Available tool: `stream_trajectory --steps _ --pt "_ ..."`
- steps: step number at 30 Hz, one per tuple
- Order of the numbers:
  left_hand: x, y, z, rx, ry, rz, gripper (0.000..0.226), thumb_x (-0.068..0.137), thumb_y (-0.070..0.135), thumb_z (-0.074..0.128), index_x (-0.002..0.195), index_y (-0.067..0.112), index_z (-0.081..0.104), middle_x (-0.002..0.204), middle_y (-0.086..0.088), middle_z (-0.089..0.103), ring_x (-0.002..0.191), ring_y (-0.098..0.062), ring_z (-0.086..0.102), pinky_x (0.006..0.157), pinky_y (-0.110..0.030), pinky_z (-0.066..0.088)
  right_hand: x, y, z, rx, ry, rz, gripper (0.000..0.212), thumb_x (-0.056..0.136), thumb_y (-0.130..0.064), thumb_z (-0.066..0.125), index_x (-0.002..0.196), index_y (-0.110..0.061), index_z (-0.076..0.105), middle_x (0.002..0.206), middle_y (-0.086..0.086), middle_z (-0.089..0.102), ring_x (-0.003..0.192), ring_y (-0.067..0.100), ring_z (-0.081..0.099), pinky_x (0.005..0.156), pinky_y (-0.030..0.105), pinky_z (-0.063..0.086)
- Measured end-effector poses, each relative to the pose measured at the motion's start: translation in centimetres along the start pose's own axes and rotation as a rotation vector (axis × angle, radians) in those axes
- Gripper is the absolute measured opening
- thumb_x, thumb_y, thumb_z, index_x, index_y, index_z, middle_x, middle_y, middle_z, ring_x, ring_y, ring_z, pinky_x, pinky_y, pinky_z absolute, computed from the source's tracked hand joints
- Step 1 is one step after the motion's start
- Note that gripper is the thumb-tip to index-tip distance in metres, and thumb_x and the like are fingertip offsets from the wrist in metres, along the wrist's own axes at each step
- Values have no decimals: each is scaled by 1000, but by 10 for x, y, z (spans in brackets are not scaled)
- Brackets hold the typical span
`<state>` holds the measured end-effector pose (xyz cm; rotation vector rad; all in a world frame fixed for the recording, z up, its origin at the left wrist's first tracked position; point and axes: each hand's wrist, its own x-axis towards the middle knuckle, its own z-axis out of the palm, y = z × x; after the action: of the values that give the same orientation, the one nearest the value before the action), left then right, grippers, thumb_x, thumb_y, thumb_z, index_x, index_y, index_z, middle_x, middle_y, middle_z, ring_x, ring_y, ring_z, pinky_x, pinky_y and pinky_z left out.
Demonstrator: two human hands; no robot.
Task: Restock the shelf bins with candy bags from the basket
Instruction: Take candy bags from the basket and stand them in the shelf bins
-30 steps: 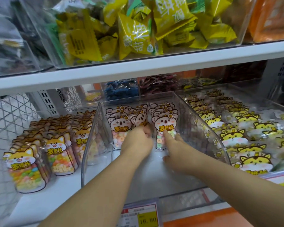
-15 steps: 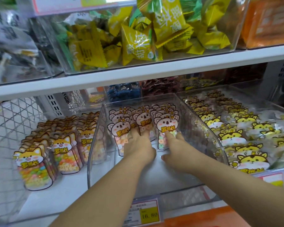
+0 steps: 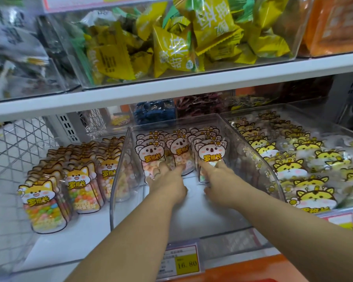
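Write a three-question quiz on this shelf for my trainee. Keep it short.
1. True or false: the left hand and the right hand both reach into the clear middle bin.
2. Which animal is printed on the bags that the fingers touch? A fox; B koala; C tiger.
3. Fill in: the price tag below that bin reads ____.

Key: 1 true; 2 B; 3 16.80
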<state>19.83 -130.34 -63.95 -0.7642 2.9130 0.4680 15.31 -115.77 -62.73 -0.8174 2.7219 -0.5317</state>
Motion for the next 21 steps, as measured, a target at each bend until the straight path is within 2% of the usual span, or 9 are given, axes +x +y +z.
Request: stream_trajectory --steps 6,10,14,16,21 --pt "-3 0 -7 12 57 4 63 91 16 57 146 40 39 151 -10 28 143 -34 26 119 -58 17 1 3 0 -43 5 12 78 94 -11 52 156 -40 14 144 13 29 136 38 30 107 48 38" --pt "-7 4 -11 3 50 -7 54 92 20 57 141 40 46 146 -7 35 139 -32 34 115 -54 25 -1 3 0 -38 3 -17 74 95 -15 53 155 -42 18 140 11 35 134 35 37 107 44 41" --pt "-7 1 -13 -38 118 -29 40 92 24 56 129 39 58 139 -2 48 128 -28 49 101 -44 40 -4 3 -2 -42 42 -45 68 94 -17 53 152 -41 28 134 8 41 128 31 44 102 43 46" --pt "-7 -2 -13 -48 134 -33 32 90 27 56 120 38 62 134 1 53 123 -26 52 95 -40 43 -3 1 -3 -46 55 -55 64 94 -18 54 151 -39 33 135 8 43 127 31 47 100 43 48" --pt "-20 -3 -22 -182 117 13 18 87 28 59 102 36 66 120 2 63 106 -27 63 92 -43 54 -11 -2 -11 22 112 -125 56 91 -17 57 144 -31 49 130 6 59 118 27 56 94 38 52"
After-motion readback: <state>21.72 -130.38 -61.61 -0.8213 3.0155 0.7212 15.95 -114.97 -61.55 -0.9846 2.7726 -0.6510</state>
